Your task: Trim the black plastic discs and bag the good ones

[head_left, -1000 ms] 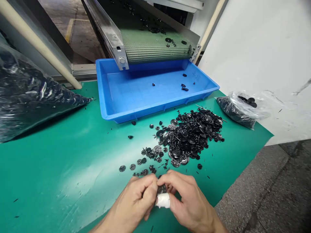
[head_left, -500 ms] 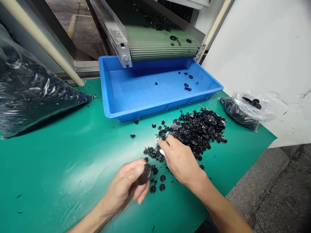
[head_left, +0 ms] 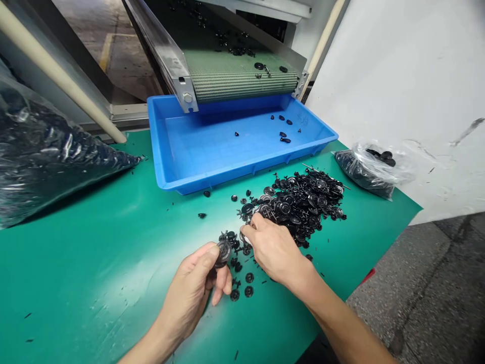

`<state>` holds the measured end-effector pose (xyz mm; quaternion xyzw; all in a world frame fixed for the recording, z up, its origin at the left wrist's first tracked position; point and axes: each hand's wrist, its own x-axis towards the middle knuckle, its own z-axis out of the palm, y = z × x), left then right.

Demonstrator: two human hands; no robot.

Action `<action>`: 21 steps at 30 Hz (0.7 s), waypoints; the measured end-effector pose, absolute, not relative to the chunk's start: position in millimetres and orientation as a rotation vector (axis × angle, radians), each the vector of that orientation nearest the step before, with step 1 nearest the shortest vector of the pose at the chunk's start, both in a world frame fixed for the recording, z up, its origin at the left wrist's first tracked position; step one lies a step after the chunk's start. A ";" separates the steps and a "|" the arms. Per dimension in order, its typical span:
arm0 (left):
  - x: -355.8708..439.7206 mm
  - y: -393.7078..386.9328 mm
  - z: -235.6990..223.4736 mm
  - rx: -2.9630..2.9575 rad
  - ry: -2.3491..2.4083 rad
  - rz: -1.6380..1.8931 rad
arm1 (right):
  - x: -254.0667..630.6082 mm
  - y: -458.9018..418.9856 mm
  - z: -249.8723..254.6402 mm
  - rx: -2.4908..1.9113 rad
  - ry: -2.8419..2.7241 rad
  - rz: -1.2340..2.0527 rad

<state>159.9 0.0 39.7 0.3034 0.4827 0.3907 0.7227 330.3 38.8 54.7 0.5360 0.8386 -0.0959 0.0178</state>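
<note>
Green tabletop [head_left: 79, 263] carries a blue plastic tray [head_left: 242, 172] and a heap of black plastic discs [head_left: 299, 207] — the left hand [head_left: 189, 288] grasps one disc [head_left: 223, 253] between thumb and fingers, just before the heap. The right hand [head_left: 275, 253] lies half-closed at the heap's edge — if it grasps something, I cannot tell.

left hand [head_left: 191, 293]: grip closed, thumb on top | right hand [head_left: 275, 255]: reaching forward, fingers curled
</note>
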 end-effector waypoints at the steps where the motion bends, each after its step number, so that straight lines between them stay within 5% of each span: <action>1: 160.3 0.0 39.7 0.671 1.071 0.868 | 328.0 41.6 56.4 1.644 2.596 -0.296; 8: 160.1 1.5 39.3 0.722 1.118 0.846 | 334.7 38.2 64.9 1.725 2.647 -0.534; 17: 163.1 -7.1 38.7 1.140 1.163 0.616 | 343.2 -2.0 60.9 1.962 2.804 -1.582; 21: 164.0 -12.4 37.3 1.199 1.188 0.622 | 332.7 -16.0 56.5 2.082 2.692 -1.679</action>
